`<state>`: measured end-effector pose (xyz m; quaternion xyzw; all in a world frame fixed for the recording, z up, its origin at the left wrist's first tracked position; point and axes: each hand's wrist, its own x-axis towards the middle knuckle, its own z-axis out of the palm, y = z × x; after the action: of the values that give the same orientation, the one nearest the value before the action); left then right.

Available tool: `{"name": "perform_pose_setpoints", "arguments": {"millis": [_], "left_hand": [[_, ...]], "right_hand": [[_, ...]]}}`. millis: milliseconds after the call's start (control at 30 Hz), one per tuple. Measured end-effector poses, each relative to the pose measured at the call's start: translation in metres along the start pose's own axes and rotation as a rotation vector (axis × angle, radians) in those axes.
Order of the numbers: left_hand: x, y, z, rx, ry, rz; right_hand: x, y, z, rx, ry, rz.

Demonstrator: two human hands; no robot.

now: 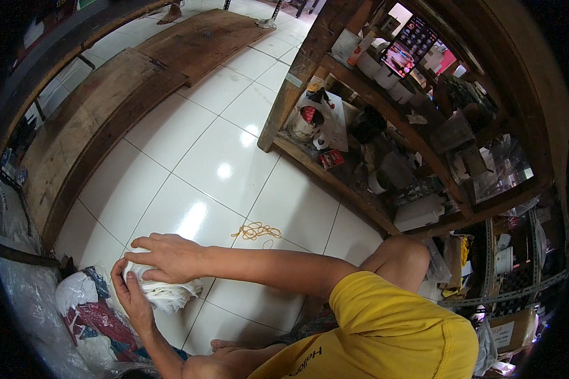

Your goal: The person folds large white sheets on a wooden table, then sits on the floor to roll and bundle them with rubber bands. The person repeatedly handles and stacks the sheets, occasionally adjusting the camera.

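A white bundle (171,295), seemingly cloth with loose folds at one end, is held low over the tiled floor at the left. My left hand (131,297) cups its left side, thumb against the white material. Across from the right comes my right arm, and my right hand (171,258) rests over the bundle's top, fingers bent loosely around it. The fingertips of both hands come close together at the upper left of the bundle. On the tiles beyond my right forearm lies a loose, tangled yellow-orange cord (256,231).
Plastic bags and crumpled cloth (98,309) heap at the left beside my left arm. Low wooden boards (114,104) run along the far left. A wooden shelf (335,170) with containers and a lit phone (409,45) stands at the right. A metal rack (512,290) is behind it.
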<state>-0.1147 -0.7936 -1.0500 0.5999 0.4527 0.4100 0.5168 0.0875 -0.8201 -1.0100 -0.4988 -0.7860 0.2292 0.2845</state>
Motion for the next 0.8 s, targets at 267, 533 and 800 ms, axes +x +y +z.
{"name": "perform_pose_setpoints", "arguments": {"millis": [267,533,800], "left_hand": [[0.001,0.015,0.002,0.140,-0.046,-0.024],[0.012,0.028,-0.002,0.068,-0.108,-0.169],[-0.002,0.027,0.002,-0.008,-0.119,-0.165]], "right_hand": [[-0.001,-0.002,0.002,-0.028,0.002,-0.007],[0.000,-0.009,-0.006,-0.006,-0.065,0.028],[0.006,-0.021,-0.009,-0.166,-0.108,0.060]]}}
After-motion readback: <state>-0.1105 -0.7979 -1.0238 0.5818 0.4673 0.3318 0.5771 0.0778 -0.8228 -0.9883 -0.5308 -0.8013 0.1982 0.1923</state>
